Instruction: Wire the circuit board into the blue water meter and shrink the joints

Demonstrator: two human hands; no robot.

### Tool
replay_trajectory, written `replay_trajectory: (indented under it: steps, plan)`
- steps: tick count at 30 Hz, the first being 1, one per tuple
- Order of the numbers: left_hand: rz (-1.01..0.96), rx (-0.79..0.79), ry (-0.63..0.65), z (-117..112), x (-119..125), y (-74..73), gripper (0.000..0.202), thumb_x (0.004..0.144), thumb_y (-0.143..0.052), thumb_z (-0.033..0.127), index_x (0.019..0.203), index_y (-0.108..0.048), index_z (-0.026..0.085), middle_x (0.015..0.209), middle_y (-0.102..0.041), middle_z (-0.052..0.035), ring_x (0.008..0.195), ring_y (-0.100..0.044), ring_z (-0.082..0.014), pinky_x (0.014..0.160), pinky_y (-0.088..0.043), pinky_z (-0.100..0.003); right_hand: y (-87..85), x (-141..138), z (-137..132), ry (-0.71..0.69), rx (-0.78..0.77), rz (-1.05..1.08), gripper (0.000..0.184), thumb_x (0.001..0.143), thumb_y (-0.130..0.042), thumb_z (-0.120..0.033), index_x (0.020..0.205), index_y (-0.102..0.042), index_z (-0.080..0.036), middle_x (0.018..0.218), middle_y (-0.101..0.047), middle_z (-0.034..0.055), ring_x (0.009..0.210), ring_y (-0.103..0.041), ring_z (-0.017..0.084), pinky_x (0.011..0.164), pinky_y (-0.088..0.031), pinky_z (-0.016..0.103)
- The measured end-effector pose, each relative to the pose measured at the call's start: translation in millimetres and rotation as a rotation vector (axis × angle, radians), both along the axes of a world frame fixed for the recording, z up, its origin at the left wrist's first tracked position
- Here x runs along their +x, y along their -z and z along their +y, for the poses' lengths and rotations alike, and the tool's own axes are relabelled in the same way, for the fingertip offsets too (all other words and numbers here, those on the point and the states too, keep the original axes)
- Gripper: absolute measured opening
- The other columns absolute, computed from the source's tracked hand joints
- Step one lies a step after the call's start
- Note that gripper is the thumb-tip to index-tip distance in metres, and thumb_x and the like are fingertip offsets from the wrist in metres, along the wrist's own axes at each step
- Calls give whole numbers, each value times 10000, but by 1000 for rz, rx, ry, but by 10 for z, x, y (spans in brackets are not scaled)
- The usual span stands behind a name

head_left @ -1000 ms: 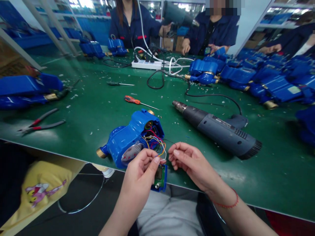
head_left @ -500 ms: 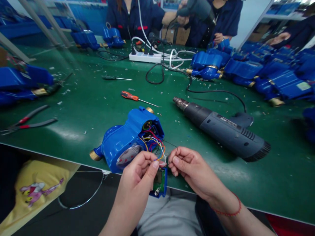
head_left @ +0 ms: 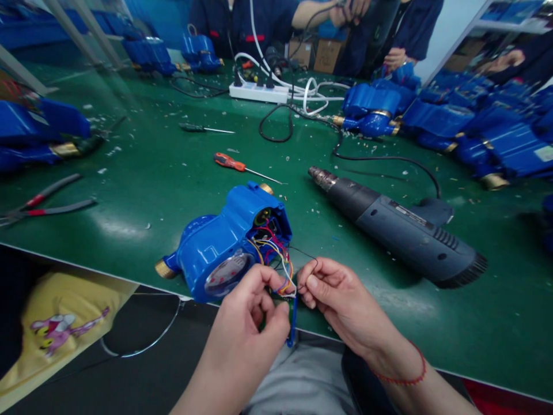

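Left hand [head_left: 253,314]: pinching coloured wires [head_left: 279,262] at the table [head_left: 142,190] near edge.
Right hand [head_left: 341,302]: pinching a thin black wire [head_left: 305,253].
Room: open green strip between blue meter [head_left: 216,248] and heat gun [head_left: 401,225].

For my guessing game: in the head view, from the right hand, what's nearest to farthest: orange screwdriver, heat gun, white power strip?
From the right hand:
1. Heat gun, just beyond, rightward.
2. Orange screwdriver, mid-table, left.
3. White power strip, far side.
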State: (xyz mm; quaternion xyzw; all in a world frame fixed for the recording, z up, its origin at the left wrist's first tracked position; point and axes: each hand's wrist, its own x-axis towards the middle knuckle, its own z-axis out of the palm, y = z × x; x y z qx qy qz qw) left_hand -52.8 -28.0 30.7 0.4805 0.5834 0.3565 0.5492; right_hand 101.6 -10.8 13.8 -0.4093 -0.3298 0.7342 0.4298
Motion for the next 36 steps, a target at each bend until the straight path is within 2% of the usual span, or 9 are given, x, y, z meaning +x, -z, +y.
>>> replay_trajectory:
  steps: [3, 7, 13, 17, 22, 28, 31, 36]
  plan:
    - [143, 32, 32, -6, 17, 27, 120, 715, -602, 246, 819, -549, 220, 487, -427, 83, 433, -425, -105, 460, -335, -211, -8, -15, -2, -1, 11, -9, 255, 765, -752, -358, 741, -636, -132, 696, -568, 6, 591, -455, 67, 562, -354, 194]
    - [209, 92, 47, 14, 10, 39, 130, 787, -567, 308, 838, -626, 205, 470, -374, 78, 422, -379, -110, 450, -290, -227, -21, -32, 1, -3, 7, -52, 271, 767, -744, -378, 742, -631, -133, 675, -544, -1, 582, -441, 69, 552, -344, 199]
    - [198, 75, 73, 20, -36, 25, 181, 802, -551, 333, 803, -657, 186, 493, -378, 62, 449, -369, -115, 455, -273, -238, -40, -56, 54, 78, -20, -47, 278, 724, -767, -351, 718, -589, -137, 635, -491, -30, 534, -398, 54, 514, -296, 196]
    - [170, 18, 83, 24, -53, 22, 241, 805, -546, 379, 860, -655, 171, 527, -402, 54, 486, -378, -119, 471, -279, -236, -28, -70, 66, 81, -66, 7, 317, 701, -784, -353, 684, -549, -140, 596, -468, -37, 509, -376, 53, 493, -284, 194]
    - [128, -22, 117, 48, -48, -15, 303, 801, -522, 393, 919, -651, 147, 515, -353, 70, 483, -329, -113, 466, -247, -236, -7, -55, 60, 75, -69, 58, 339, 720, -769, -354, 651, -512, -145, 556, -438, -43, 486, -349, 51, 472, -271, 185]
    - [146, -31, 85, 60, -27, -22, 293, 773, -551, 428, 821, -653, 157, 508, -366, 64, 475, -299, -107, 466, -233, -245, -23, -61, 41, 53, -44, 62, 353, 723, -765, -364, 652, -495, -148, 556, -440, -47, 481, -347, 46, 463, -262, 181]
    - [165, -13, 60, 56, -12, -9, 275, 767, -568, 424, 791, -643, 161, 491, -368, 69, 460, -307, -102, 455, -234, -237, -22, -33, 46, 64, -8, -21, 358, 729, -748, -394, 664, -490, -154, 545, -430, -56, 480, -348, 50, 465, -265, 187]
    - [100, -3, 47, 40, 2, -7, 182, 727, -602, 336, 786, -611, 164, 473, -408, 77, 438, -395, -100, 439, -290, -211, 4, 59, 96, 92, 215, -417, 291, 793, -652, -390, 690, -507, -159, 555, -422, -54, 495, -357, 66, 474, -288, 202]
